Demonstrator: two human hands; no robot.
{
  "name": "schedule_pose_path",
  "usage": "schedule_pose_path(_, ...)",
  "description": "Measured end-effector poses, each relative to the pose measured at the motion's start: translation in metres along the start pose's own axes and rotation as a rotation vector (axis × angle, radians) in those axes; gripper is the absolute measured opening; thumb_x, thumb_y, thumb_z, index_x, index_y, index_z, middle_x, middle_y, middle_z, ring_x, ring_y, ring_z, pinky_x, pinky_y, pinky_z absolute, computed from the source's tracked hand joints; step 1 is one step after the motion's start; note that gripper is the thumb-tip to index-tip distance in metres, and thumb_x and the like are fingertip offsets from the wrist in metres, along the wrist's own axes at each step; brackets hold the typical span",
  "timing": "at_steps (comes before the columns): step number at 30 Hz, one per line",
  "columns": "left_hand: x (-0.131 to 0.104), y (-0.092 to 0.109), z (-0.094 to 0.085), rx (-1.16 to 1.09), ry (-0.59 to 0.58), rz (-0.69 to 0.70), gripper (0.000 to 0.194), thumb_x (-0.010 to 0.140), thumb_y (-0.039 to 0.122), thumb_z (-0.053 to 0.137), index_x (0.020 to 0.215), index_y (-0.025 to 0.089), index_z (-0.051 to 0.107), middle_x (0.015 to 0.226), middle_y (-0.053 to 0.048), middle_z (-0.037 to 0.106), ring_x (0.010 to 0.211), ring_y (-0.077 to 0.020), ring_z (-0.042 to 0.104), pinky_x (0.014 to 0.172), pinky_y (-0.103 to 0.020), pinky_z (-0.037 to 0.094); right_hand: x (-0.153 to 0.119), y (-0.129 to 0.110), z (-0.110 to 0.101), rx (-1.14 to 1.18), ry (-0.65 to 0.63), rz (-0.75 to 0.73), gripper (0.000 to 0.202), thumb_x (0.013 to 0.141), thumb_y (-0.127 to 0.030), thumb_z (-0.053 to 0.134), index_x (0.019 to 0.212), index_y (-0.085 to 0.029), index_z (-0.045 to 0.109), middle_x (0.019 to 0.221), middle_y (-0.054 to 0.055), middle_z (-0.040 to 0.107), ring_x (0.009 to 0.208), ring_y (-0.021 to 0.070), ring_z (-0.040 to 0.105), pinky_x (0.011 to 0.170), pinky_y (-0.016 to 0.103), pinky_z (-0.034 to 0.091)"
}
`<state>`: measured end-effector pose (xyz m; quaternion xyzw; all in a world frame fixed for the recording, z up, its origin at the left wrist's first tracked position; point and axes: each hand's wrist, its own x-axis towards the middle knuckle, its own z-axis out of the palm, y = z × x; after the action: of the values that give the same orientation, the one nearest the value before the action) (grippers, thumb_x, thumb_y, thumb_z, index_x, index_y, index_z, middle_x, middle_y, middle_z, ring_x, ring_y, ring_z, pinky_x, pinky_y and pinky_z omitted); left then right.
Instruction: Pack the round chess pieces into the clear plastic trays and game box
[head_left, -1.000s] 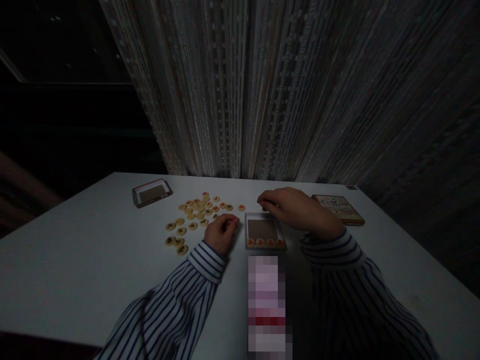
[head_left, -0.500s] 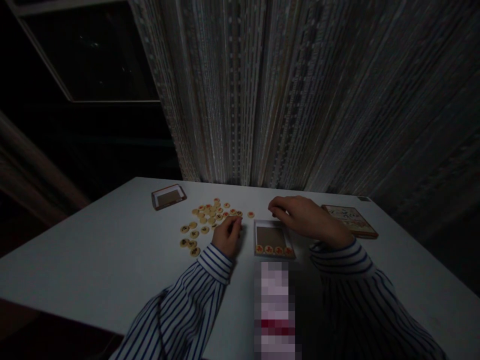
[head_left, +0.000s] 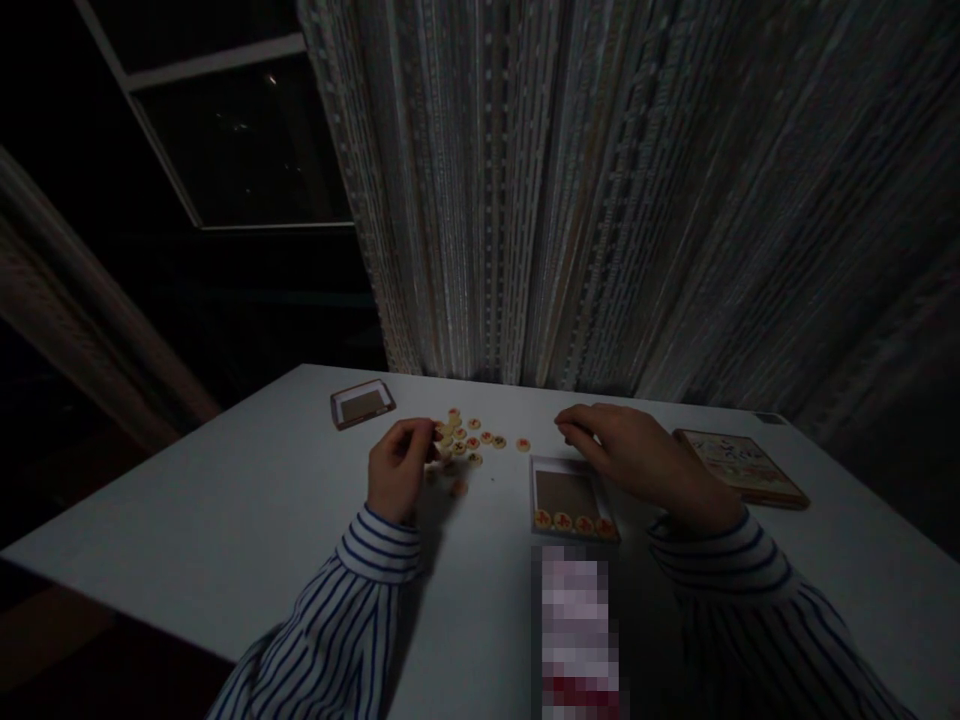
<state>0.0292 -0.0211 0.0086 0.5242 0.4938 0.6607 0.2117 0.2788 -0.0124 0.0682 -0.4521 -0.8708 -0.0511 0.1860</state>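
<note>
Several round wooden pieces with red or black characters [head_left: 473, 443] lie loosely on the white table. My left hand [head_left: 401, 465] is closed at the left side of this group and hides part of it; what its fingertips hold, if anything, I cannot make out. A shallow box [head_left: 568, 495] has several red-marked pieces in a row along its near edge. Just beyond the box's right side is my right hand [head_left: 626, 445], its fingers pressed together and pointing left; anything in them is hidden. One red-marked piece [head_left: 523, 444] sits apart, behind the box.
An open box part [head_left: 363, 404] lies at the back left of the table [head_left: 225, 520]. On the right is a flat box with a printed picture [head_left: 741, 466]. A small dark object [head_left: 770, 419] is at the back right corner. String curtains [head_left: 517, 200] hang behind.
My left hand has moved left across the loose pieces and now covers some of them. My right hand stays near the box. The view has shifted slightly.
</note>
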Motion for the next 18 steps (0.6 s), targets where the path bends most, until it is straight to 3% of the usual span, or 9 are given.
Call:
schedule_pose_path(9, 0.036, 0.000, -0.035, 0.008, 0.130, 0.063, 0.018, 0.070, 0.031, 0.059, 0.072, 0.014, 0.059, 0.058, 0.002, 0.058, 0.046, -0.0080, 0.051, 0.045, -0.020, 0.043, 0.006, -0.005, 0.010, -0.010, 0.031, -0.023, 0.026, 0.084, -0.025, 0.038, 0.094, -0.018, 0.061, 0.089, 0.006, 0.065, 0.080, 0.0189, 0.058, 0.073, 0.032, 0.043)
schedule_pose_path(14, 0.055, -0.004, -0.041, 0.027, 0.019, 0.054, 0.018, 0.068, 0.030, 0.060, 0.075, 0.013, 0.059, 0.061, 0.001, 0.060, 0.049, -0.0089, 0.053, 0.048, -0.021, 0.044, 0.008, -0.010, 0.014, 0.006, -0.002, -0.030, 0.023, 0.083, -0.025, 0.039, 0.087, -0.018, 0.061, 0.081, 0.005, 0.064, 0.074, 0.0180, 0.057, 0.069, 0.031, 0.043)
schedule_pose_path(18, 0.075, -0.023, -0.046, 0.079, -0.119, 0.053, 0.018, 0.067, 0.031, 0.060, 0.070, 0.013, 0.058, 0.061, 0.001, 0.057, 0.052, -0.0096, 0.053, 0.050, -0.022, 0.044, 0.009, -0.012, 0.017, 0.071, -0.039, 0.019, 0.023, 0.083, -0.029, 0.038, 0.084, -0.019, 0.060, 0.079, 0.004, 0.064, 0.071, 0.0167, 0.057, 0.065, 0.029, 0.043)
